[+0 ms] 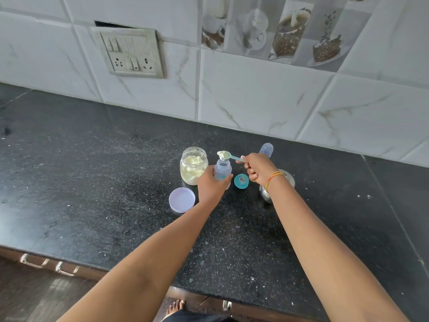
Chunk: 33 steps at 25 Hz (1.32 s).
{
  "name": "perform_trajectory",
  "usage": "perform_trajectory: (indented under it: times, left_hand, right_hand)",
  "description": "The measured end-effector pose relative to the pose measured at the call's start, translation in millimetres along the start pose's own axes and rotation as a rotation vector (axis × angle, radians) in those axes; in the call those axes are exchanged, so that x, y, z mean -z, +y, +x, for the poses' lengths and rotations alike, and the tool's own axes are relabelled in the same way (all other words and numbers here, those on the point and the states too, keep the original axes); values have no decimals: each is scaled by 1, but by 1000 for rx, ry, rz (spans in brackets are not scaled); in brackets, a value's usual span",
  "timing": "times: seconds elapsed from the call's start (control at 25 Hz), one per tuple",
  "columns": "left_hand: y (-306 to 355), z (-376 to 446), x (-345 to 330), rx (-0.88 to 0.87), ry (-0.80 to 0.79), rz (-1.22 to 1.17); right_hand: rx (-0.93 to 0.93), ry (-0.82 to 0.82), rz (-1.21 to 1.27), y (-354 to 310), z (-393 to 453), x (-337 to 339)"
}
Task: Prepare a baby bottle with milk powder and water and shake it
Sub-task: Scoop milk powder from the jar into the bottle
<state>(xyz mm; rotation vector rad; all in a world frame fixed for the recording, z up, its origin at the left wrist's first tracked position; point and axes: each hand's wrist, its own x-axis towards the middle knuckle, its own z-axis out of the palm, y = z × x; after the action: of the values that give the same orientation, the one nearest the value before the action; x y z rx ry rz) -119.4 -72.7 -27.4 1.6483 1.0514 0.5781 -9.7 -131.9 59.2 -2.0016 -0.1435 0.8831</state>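
Nearest me, both forearms reach out over the black counter (97, 173), and I take the baby bottle (222, 171) as my landmark. My left hand (211, 185) wraps its fingers around the bottle's lower body and holds it upright on the counter, mouth uncovered. My right hand (256, 168), just right of the bottle, pinches the handle of a teal scoop (226, 155); a thread band (274, 178) sits on that wrist. The scoop's bowl, heaped with pale milk powder, hangs just above the bottle's mouth.

In front of the bottle and to its left, a round lilac lid (181, 200) lies flat on the counter. Just right of the bottle, between my two hands, the teal nipple ring (241, 181) rests on the counter. Farther right, partly hidden behind my right wrist, stands a steel vessel (267, 195); I cannot tell what it holds.

Just left of the bottle, touching or nearly touching my left fingers, stands the open powder jar (193, 165), partly full. Behind the bottle to the right, past my right hand, stands the clear bottle cap (266, 149). Beyond everything, the tiled wall carries a switch plate (130, 53) far up and left of the bottle.
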Motion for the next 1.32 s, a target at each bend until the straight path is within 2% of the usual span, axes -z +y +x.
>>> perform_trajectory:
  times: [0.24,0.44,0.56,0.88,1.32]
  left_hand:
    - [23,4,21,-152,83,-19]
    - [47,5,54,-312,140,2]
    - [60,8,74,-346,153,-15]
    - [57,25,103,-314,128,2]
    - [51,55,105,-320,71,19]
  right_hand:
    - [132,-61,172,-27,-11,5]
    - [261,-69,200,-55,-36,1]
    - [324,-47,197,-69,-47,-6]
    - [602,135,-49,-78,-51,-34]
    - [960,347,-328,-72,-30,-44]
